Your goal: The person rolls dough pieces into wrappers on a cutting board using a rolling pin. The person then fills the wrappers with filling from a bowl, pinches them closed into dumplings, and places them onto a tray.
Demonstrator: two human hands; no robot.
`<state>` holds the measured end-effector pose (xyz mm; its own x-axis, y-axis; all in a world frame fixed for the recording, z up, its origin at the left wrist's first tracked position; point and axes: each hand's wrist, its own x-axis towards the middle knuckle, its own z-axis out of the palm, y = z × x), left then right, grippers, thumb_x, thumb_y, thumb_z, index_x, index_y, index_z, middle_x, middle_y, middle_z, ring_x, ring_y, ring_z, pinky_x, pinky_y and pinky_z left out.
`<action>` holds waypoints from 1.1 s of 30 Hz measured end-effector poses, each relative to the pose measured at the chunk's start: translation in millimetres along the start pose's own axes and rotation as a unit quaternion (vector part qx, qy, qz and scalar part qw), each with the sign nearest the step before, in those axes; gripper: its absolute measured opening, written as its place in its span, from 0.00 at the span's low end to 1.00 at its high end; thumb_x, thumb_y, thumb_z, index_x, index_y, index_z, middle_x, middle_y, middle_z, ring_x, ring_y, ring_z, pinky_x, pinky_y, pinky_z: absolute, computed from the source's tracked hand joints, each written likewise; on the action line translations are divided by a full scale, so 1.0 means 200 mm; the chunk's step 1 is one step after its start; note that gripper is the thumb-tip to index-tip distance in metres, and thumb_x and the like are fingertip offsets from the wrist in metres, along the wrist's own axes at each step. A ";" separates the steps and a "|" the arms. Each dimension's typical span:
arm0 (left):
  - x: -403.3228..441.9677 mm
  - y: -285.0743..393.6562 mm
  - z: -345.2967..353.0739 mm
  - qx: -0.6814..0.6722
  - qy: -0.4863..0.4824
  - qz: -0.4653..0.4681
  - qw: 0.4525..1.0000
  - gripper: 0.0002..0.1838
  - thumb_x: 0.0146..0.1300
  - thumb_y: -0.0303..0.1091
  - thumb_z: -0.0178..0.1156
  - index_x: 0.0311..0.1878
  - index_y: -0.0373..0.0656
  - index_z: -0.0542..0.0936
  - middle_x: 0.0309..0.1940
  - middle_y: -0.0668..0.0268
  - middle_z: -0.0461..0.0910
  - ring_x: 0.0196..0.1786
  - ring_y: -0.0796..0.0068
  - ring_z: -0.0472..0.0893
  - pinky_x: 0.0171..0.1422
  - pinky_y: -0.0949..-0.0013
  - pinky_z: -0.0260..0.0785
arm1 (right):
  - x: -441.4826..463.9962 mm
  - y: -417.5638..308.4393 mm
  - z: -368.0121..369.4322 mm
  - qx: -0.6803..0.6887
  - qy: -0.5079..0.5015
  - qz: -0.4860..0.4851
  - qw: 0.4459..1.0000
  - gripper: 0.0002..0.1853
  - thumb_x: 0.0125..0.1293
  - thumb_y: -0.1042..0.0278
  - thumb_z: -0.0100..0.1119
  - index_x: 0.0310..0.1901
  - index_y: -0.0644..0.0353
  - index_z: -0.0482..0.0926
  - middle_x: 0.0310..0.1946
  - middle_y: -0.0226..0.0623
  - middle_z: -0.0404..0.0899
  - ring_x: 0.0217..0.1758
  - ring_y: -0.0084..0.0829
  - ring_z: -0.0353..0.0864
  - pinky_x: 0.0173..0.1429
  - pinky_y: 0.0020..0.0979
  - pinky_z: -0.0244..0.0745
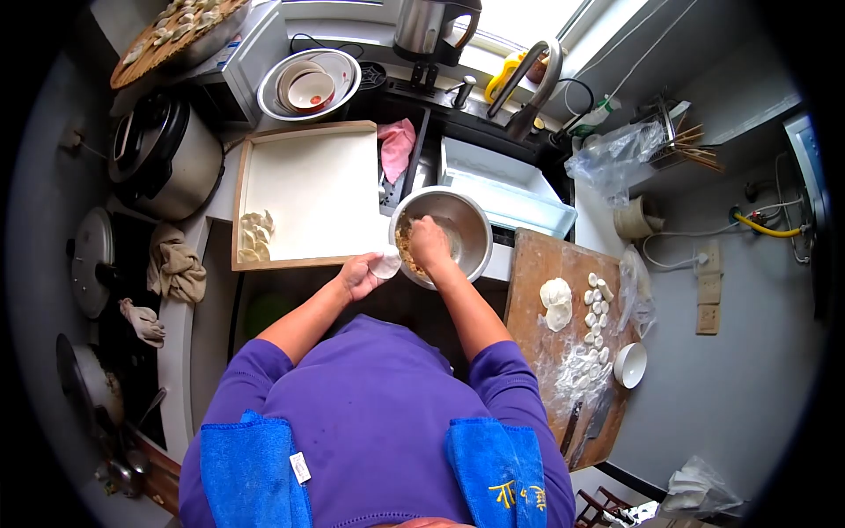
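Note:
A round white dough wrapper [385, 263] lies in my left hand [358, 276], held beside the left rim of a steel bowl [468, 231]. Brown filling [412, 257] lines the left side of the bowl. My right hand [429, 243] is inside the bowl over the filling, its fingers closed; what they hold is hidden. Left of my hands, folded dumplings [256, 236] sit in the lower left corner of a wood-framed tray [318, 191]. To the right, a floured wooden board [533, 273] bears stacked wrappers [556, 304] and small dough pieces [594, 319].
A knife [600, 414] and a white bowl [630, 365] are at the board's lower right. Behind the steel bowl are a pale bin [503, 189], a pink cloth [396, 148] and the faucet [539, 84]. A pressure cooker [167, 158] stands at the left.

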<state>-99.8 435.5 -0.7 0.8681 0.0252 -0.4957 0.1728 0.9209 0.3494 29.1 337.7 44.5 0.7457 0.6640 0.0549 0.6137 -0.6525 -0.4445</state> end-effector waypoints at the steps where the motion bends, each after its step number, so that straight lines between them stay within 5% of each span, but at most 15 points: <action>1: 0.00 0.00 0.00 -0.003 0.001 0.000 1.000 0.17 0.56 0.31 0.44 0.48 0.33 0.66 0.44 0.58 0.72 0.47 0.66 0.72 0.54 0.63 0.63 | -0.03 -0.01 -0.02 -0.016 -0.065 -0.034 0.997 0.07 0.50 0.73 0.43 0.25 0.64 0.71 0.27 0.50 0.69 0.33 0.49 0.72 0.39 0.43 0.67; 4: 0.01 -0.01 -0.01 -0.008 0.003 0.002 1.000 0.17 0.56 0.30 0.44 0.48 0.33 0.66 0.44 0.58 0.72 0.46 0.66 0.73 0.54 0.63 0.63 | -0.04 -0.03 -0.09 -0.044 -0.145 -0.046 0.987 0.07 0.49 0.74 0.44 0.24 0.65 0.73 0.28 0.50 0.70 0.35 0.48 0.72 0.42 0.42 0.67; 10: -0.02 0.00 0.01 0.010 0.026 0.001 1.000 0.17 0.56 0.30 0.44 0.49 0.33 0.65 0.44 0.58 0.71 0.47 0.65 0.72 0.55 0.63 0.63 | 0.10 -0.12 -0.17 -0.085 -0.041 -0.081 0.992 0.07 0.48 0.76 0.44 0.23 0.64 0.74 0.29 0.48 0.70 0.32 0.44 0.74 0.35 0.39 0.70; 15: -0.02 0.00 0.01 -0.006 0.015 0.001 1.000 0.17 0.57 0.30 0.43 0.49 0.33 0.65 0.44 0.58 0.71 0.47 0.65 0.72 0.55 0.64 0.63 | -0.04 -0.14 -0.15 -0.077 -0.170 -0.196 0.963 0.05 0.46 0.77 0.45 0.20 0.66 0.73 0.28 0.49 0.70 0.33 0.46 0.74 0.38 0.40 0.69; 23: 0.00 0.00 -0.01 -0.010 0.017 -0.006 1.000 0.17 0.57 0.30 0.43 0.49 0.33 0.64 0.45 0.57 0.71 0.47 0.65 0.72 0.55 0.64 0.62 | 0.05 -0.04 -0.12 -0.062 -0.047 -0.093 0.993 0.05 0.47 0.79 0.43 0.24 0.66 0.71 0.31 0.48 0.67 0.34 0.46 0.73 0.39 0.40 0.68; 26: -0.01 0.00 -0.02 -0.005 0.024 -0.004 1.000 0.16 0.58 0.29 0.42 0.49 0.33 0.64 0.45 0.56 0.70 0.47 0.64 0.72 0.55 0.64 0.63 | -0.06 -0.02 -0.08 -0.058 -0.167 -0.147 0.973 0.05 0.46 0.78 0.44 0.25 0.65 0.71 0.32 0.48 0.67 0.36 0.46 0.72 0.41 0.40 0.68; 33: 0.00 -0.01 -0.03 -0.030 0.016 -0.006 0.999 0.16 0.57 0.29 0.42 0.48 0.33 0.65 0.44 0.57 0.71 0.47 0.64 0.72 0.55 0.63 0.63 | -0.12 -0.05 -0.08 -0.039 -0.010 -0.149 0.988 0.03 0.47 0.77 0.44 0.24 0.64 0.69 0.30 0.44 0.66 0.32 0.40 0.71 0.37 0.37 0.70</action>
<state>-103.2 435.9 -5.7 0.8505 0.0255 -0.5254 0.1546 0.9426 0.2959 8.9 323.1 62.7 0.5236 0.8378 0.1544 0.8240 -0.4520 -0.3416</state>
